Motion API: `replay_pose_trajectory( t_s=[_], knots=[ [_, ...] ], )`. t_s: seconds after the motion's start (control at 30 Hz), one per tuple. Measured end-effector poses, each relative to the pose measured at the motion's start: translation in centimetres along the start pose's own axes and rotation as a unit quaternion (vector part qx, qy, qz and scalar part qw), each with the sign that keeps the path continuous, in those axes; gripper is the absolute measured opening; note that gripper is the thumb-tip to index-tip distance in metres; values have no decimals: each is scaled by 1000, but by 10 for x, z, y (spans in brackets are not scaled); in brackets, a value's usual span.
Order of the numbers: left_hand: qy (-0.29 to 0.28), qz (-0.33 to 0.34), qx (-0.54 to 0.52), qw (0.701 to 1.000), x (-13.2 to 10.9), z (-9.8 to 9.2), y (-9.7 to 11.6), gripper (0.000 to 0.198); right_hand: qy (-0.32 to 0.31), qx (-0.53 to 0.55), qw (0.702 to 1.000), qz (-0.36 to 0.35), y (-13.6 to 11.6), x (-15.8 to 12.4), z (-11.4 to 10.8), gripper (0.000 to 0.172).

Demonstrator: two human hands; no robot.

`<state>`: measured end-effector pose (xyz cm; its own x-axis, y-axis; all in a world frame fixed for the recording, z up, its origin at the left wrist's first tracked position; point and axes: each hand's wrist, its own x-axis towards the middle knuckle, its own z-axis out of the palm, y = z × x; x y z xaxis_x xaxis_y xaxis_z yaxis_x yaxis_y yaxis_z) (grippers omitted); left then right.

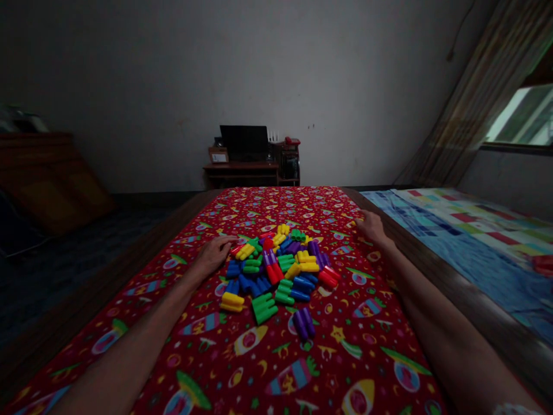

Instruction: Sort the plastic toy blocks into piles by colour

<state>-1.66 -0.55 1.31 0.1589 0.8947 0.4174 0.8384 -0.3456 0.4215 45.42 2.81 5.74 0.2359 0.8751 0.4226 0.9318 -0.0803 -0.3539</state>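
A loose pile of plastic building blocks, each made of joined tubes, lies on a red patterned cloth (254, 380). Green blocks (264, 308), purple blocks (304, 324), yellow blocks (233, 302), blue blocks (302, 288) and red blocks (329, 277) are mixed together. My left hand (215, 254) rests palm down at the pile's left side, fingers stretched toward a red block. Farther right, apart from the pile, my right hand (371, 226) is low over the cloth with its fingers curled together. A small yellowish patch shows at those fingertips; whether it is a block or print is unclear.
Dark wooden edges (484, 288) border the cloth. On the right lies a bed with a patchwork cover (484, 225), below a curtain (466, 109). A desk (242, 168) with a black monitor (244, 142) stands against the far wall. A wooden cabinet (47, 178) is at left.
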Motion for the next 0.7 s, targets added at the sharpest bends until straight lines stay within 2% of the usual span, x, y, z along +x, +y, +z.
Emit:
replay_pose_trajectory(
  t_s=[0.07, 0.1, 0.2, 0.27, 0.4, 0.53, 0.6, 0.7],
  knots=[
    [-2, 6, -1, 1000, -1, 0, 0, 42, 3, 9, 998, -66, -22, -5, -1, 41],
    [-3, 8, -1, 1000, -1, 0, -1, 42, -15, 19, 994, -109, -36, -9, -1, 38],
    [-2, 9, -3, 1000, -1, 0, -1, 42, -150, 48, 960, -232, -77, -26, 4, 29],
    [0, 10, -4, 1000, -1, 0, -2, 41, -230, 53, 935, -266, -98, -39, 10, 27],
    [3, 20, -2, 1000, 1, 0, -4, 39, -266, 97, 933, -224, -112, -50, 20, 24],
    [-3, 25, 2, 1000, 0, -1, -3, 39, -310, 176, 923, -147, -100, -38, 19, 28],
    [-3, 23, 1, 1000, 0, -2, -2, 40, -290, 239, 919, -120, -88, -27, 14, 36],
    [-4, 16, -2, 1000, -1, -3, 1, 41, -200, 287, 934, -75, -61, -10, 6, 43]
  ],
)
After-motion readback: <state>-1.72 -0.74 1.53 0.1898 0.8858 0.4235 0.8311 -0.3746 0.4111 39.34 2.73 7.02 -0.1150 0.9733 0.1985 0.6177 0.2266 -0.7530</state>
